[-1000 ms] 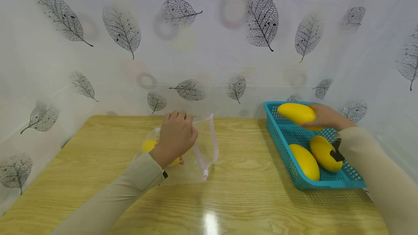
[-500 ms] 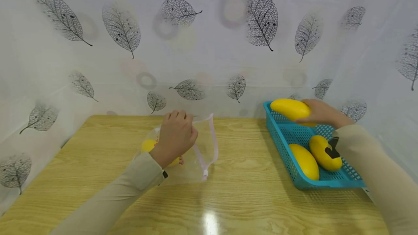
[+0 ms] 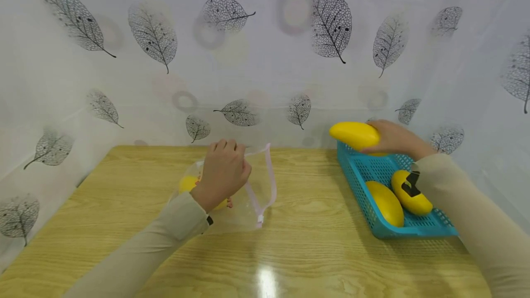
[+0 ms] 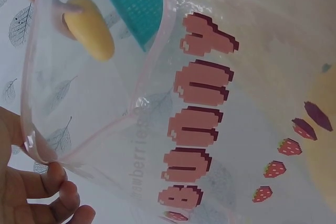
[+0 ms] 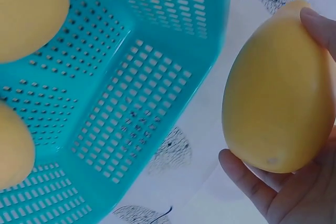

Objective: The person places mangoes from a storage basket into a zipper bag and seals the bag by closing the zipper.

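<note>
A yellow mango (image 3: 354, 135) is gripped by my right hand (image 3: 395, 140) above the far left part of the blue basket. In the right wrist view that mango (image 5: 281, 93) sits between thumb and fingers, beyond the basket's rim. My left hand (image 3: 223, 174) pinches the mouth edge of a clear zip bag (image 3: 252, 187) with a pink border. The left wrist view shows the bag (image 4: 152, 145) gaping, with the thumb and fingers (image 4: 52, 179) at its edge. Inside the bag lies yellow fruit (image 3: 188, 184), partly hidden behind my left hand.
The blue basket (image 3: 374, 230) stands at the right of the wooden table (image 3: 306, 252). It holds two mangoes, one on the left (image 3: 385, 203) and one (image 3: 407, 197) partly behind my right sleeve. A leaf-patterned sheet (image 3: 265, 59) hangs along the back.
My right hand has moved left and up with the mango, from over the basket to its far left rim. My left hand and the bag stay where they were.
</note>
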Motion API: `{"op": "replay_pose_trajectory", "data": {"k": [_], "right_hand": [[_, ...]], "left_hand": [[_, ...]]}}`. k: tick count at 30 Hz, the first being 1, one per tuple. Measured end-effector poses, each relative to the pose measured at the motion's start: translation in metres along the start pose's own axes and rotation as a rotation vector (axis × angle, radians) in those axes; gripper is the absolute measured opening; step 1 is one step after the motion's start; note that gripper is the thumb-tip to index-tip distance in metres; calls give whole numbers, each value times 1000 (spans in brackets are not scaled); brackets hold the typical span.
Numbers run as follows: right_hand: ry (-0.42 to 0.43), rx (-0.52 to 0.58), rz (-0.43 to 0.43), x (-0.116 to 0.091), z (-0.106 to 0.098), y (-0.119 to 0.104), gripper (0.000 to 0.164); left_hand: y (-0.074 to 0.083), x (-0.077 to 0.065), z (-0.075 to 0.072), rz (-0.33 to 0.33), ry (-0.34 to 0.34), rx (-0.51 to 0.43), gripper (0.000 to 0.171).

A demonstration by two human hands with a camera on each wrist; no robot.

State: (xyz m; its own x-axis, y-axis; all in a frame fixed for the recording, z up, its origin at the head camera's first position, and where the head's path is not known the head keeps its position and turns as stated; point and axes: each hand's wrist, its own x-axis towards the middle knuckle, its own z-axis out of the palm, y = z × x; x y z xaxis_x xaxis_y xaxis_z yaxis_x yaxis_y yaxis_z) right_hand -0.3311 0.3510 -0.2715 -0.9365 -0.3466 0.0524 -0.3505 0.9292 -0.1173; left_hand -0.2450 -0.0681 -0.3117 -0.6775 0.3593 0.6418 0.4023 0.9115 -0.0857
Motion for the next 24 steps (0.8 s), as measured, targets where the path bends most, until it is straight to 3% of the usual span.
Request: {"op": "replay_pose_trajectory", "data": {"k": [9, 16, 24], "right_hand": [[-2, -18, -29, 7, 4, -24, 84], [12, -61, -110, 10, 9, -45, 81], [-1, -47, -122, 10, 15, -62, 82]], "left_hand": [[0, 1, 1, -9, -9, -1, 13], [-1, 1, 1, -8, -8, 1, 12], [0, 1, 0, -17, -19, -11, 11]]}}
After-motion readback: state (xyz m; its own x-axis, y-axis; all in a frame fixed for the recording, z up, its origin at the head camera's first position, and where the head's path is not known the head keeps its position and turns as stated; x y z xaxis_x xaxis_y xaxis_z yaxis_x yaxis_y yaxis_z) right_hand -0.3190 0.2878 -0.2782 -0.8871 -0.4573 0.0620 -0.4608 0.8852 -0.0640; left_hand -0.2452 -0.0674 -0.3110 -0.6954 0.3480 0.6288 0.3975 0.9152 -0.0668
